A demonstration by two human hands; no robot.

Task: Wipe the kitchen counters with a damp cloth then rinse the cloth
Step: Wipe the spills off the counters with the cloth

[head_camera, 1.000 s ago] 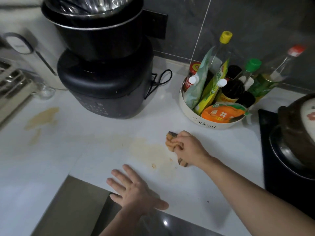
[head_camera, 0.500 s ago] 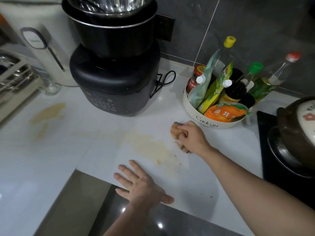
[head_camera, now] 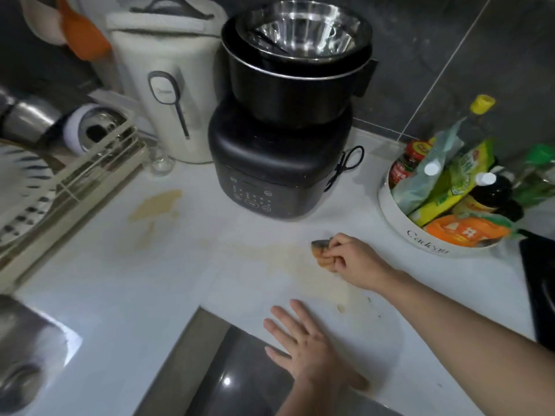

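Wiping, early stage: right hand (head_camera: 353,259) clasps the bunched orange cloth (head_camera: 322,254) against the white desk (head_camera: 114,283) at a tan smear (head_camera: 295,265); left hand (head_camera: 303,346) flat, fingers spread; second stain (head_camera: 157,204) untouched; rinsing at sink (head_camera: 27,352) pending.

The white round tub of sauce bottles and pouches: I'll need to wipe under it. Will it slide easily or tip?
The white round tub looks low and wide, so pushed at its wall it would probably slide on the smooth white counter without tipping. It is packed full, so likely heavy. The tall yellow-capped bottle leans and may topple.
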